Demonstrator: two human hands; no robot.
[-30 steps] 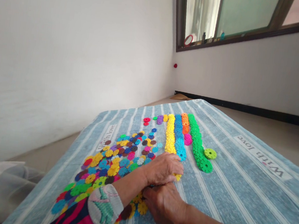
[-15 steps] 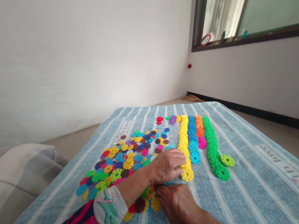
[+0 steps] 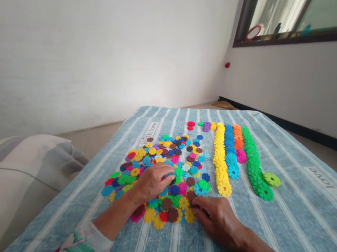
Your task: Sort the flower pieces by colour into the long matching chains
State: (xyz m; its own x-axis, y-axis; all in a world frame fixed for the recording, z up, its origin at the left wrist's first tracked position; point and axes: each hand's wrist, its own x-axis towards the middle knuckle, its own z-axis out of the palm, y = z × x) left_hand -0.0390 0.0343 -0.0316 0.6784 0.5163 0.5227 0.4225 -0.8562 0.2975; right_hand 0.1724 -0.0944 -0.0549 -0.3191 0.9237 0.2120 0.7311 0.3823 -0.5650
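White plaster walls (image 3: 88, 53) rise behind a mattress (image 3: 297, 219) under a blue-and-white striped cover, with a window (image 3: 287, 22) at the upper right and a pale rumpled cushion (image 3: 16, 170) at the lower left. On the cover, a loose pile of plastic snowflake discs (image 3: 165, 157) in mixed colours spreads in front of the person, many lying flat and overlapping. To its right run close-packed lines of discs: a yellow row (image 3: 220, 163), a blue row (image 3: 229, 148), a short orange row (image 3: 237, 135), and a long green row (image 3: 251, 166). A magenta cluster (image 3: 241, 156) sits between the blue and green rows.

The left hand (image 3: 150, 183) curls narrowly over the near part of the pile, its fingers bent down by a blue disc (image 3: 166, 176); whether it holds anything cannot be told. The right hand (image 3: 217, 221) lies at the pile's near right edge, fingers stretched and close together, their tips at a brown disc (image 3: 190, 196), with no clear grip showing. Because the thin discs overlap, a narrow fingertip pinch at one rim would likely disturb its neighbours least.
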